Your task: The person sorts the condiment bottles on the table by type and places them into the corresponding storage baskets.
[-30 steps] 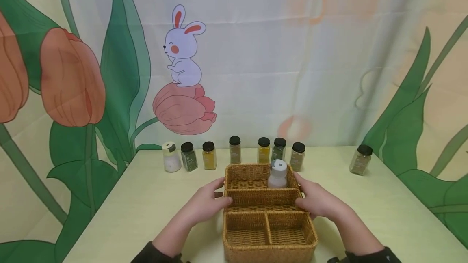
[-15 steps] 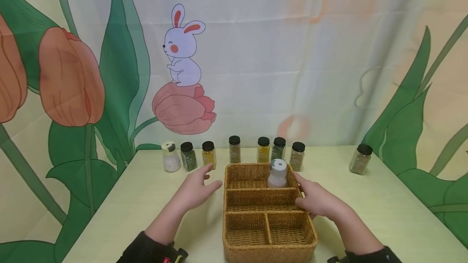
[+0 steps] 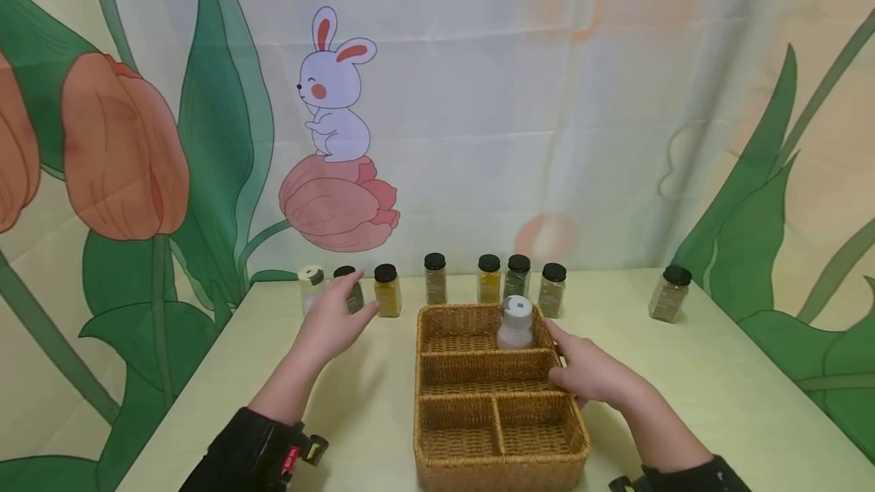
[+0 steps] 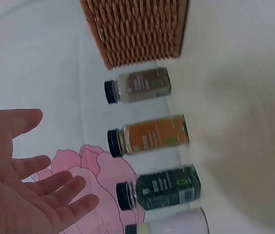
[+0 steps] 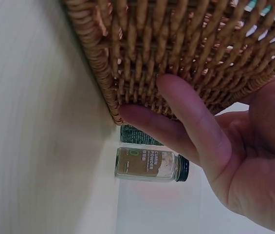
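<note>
A woven basket (image 3: 502,473) with several compartments stands on the table in front. In its back compartment sits a shaker bottle (image 3: 516,332) with a white lid. My right hand (image 3: 591,372) grips the basket's right side, thumb at the rim and fingers (image 5: 191,117) flat along the outer weave. Fingers spread and holding nothing, my left hand (image 3: 330,326) is raised at the left. In the head view it overlaps a green spice jar (image 3: 355,297) and a second white-lidded shaker bottle (image 3: 311,288). A yellow spice jar (image 3: 387,294) stands just right of its fingertips.
Along the back of the table stand a brown jar (image 3: 435,283), another yellow jar (image 3: 488,283), another green jar (image 3: 517,278) and a cumin powder jar (image 5: 147,165). One more jar (image 3: 670,296) is apart at the right. A printed curtain (image 3: 465,135) hangs behind.
My left hand has let go of the basket's left side and moved left and up toward the jars. The right hand has stayed on the basket.
</note>
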A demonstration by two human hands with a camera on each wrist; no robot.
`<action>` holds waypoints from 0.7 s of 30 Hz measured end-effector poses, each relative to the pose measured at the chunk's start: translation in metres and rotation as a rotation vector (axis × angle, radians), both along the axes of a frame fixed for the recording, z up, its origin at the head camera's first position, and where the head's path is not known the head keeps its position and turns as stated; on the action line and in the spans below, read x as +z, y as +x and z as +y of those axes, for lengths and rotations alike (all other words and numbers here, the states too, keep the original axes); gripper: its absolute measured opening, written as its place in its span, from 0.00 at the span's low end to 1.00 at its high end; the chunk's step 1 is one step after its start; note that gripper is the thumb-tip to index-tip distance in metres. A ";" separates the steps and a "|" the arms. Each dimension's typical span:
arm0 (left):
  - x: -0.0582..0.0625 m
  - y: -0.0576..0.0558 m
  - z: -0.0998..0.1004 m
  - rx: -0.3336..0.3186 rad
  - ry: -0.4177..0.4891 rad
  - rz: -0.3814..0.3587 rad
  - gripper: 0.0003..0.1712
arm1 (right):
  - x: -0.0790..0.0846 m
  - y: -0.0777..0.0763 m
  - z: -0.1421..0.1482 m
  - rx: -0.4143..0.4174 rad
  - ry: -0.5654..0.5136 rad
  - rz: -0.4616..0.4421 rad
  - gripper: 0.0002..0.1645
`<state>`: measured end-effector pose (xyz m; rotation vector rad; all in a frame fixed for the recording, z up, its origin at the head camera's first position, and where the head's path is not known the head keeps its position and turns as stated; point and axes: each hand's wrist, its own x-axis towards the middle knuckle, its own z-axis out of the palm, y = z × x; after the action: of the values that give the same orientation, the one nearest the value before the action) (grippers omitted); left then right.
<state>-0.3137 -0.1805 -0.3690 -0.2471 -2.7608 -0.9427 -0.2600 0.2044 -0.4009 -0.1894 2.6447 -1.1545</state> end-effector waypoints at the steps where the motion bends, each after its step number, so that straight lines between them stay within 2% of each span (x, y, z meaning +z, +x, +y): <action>1: 0.001 -0.002 -0.002 0.011 -0.010 0.009 0.40 | 0.000 0.000 0.000 0.002 -0.004 0.000 0.55; 7: 0.000 -0.015 -0.017 0.071 -0.065 0.026 0.39 | -0.001 0.000 0.001 0.005 0.001 0.003 0.56; 13: -0.004 -0.031 -0.033 0.152 -0.079 0.020 0.41 | -0.001 0.000 0.001 0.014 0.011 0.012 0.55; 21: -0.012 -0.049 -0.056 0.239 -0.101 -0.050 0.45 | 0.000 0.000 0.001 0.014 0.025 0.013 0.55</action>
<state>-0.3630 -0.2362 -0.3809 0.0916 -2.8056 -0.7602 -0.2602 0.2049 -0.4007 -0.2107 2.6630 -1.1192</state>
